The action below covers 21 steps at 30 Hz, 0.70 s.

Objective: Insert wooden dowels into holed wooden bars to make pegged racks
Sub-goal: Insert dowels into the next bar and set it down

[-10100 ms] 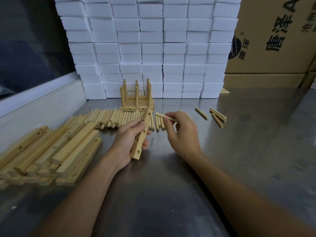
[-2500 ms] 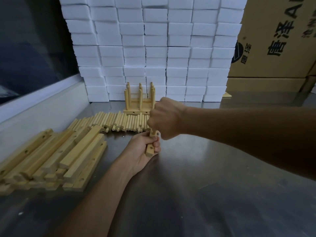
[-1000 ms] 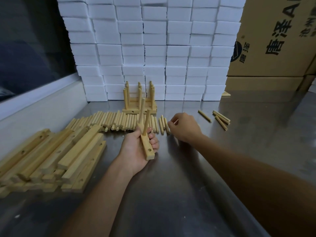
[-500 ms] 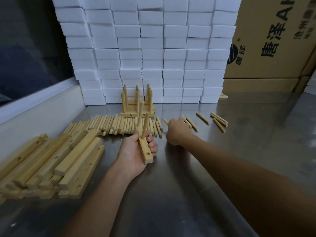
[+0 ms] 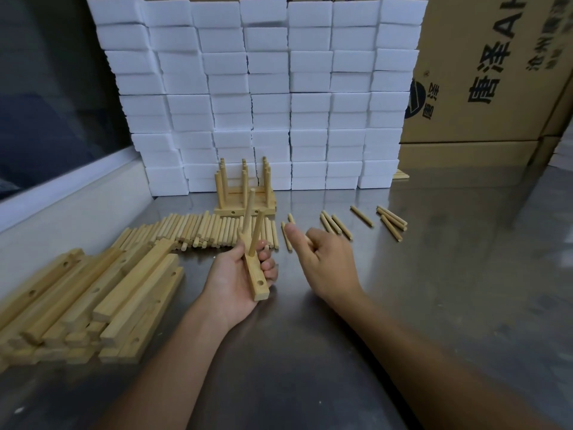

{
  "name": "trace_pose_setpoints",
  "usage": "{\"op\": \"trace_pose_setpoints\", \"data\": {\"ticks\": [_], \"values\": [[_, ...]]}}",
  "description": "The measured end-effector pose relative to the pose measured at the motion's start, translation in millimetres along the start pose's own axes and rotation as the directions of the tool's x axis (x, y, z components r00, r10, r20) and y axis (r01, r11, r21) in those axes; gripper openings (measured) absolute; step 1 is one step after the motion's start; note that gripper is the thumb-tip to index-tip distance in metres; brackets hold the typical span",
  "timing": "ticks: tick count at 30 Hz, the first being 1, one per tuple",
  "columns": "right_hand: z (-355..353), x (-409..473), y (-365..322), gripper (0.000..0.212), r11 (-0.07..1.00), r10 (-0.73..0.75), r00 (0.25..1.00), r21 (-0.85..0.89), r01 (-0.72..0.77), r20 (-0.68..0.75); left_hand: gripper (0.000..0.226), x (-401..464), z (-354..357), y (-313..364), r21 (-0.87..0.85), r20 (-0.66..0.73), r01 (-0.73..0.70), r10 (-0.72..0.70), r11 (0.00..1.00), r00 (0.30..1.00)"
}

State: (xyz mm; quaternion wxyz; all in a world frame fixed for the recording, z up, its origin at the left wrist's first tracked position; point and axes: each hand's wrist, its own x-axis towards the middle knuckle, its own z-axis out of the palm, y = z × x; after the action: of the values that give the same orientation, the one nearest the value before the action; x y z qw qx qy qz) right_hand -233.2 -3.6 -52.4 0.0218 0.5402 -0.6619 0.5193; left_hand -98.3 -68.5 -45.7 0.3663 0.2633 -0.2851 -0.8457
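Two dowels (image 5: 251, 223) stand up from the holed bar (image 5: 256, 277) that we hold in our left hand (image 5: 237, 282); the left grip is clenched round the bar, fingers curled over its far side, thumb along the near side. The bar tilts away from us above the steel table (image 5: 434, 290), and one empty hole shows near its close end.

Our right hand (image 5: 325, 263) hovers just beside the bar, to its right. Its thumb points up and the fingers curl inward; whether this grip holds a dowel we cannot tell, since the fingers hide the palm.

Behind the left hand a row of loose dowels (image 5: 198, 228) lies side by side on the table. More scattered dowels (image 5: 389, 221) lie farther right, well apart from the row. A heap of holed bars (image 5: 93, 296) sits at the left, near the raised edge of the table. Beyond the row, the finished racks (image 5: 245, 193) stand with their pegs upright, just in front of a wall of stacked white foam blocks (image 5: 279, 88). To the right of the blocks stand cardboard boxes (image 5: 483, 88) printed with dark characters.
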Motion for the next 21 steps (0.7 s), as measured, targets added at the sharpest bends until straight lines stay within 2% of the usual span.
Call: {"op": "trace_pose_setpoints", "data": {"ticks": [4, 11, 19, 21], "values": [[-0.1, 1.0, 0.3, 0.058, 0.998, -0.022, 0.999, -0.064, 0.02, -0.026, 0.038, -0.7, 0.1, 0.5, -0.001, 0.003, -0.002, 0.002, 1.0, 1.0], [2.7, 1.6, 3.8, 0.048, 0.996, -0.066, 0.995, -0.066, 0.061, -0.07, 0.038, -0.5, -0.7, 0.5, -0.007, 0.006, -0.004, 0.004, 1.0, 1.0], [3.2, -2.0, 0.7, 0.017, 0.993, -0.115, 0.992, -0.021, 0.116, 0.046, 0.038, 4.7, -4.4, 1.2, -0.079, 0.0, -0.056, 0.057, 0.995, 0.998], [3.4, -4.4, -1.0, 0.014, 0.993, -0.101, 0.989, 0.066, 0.094, 0.109, 0.039, 5.6, -5.6, 2.1, -0.089, -0.011, -0.08, 0.079, 0.993, 0.997]]}}
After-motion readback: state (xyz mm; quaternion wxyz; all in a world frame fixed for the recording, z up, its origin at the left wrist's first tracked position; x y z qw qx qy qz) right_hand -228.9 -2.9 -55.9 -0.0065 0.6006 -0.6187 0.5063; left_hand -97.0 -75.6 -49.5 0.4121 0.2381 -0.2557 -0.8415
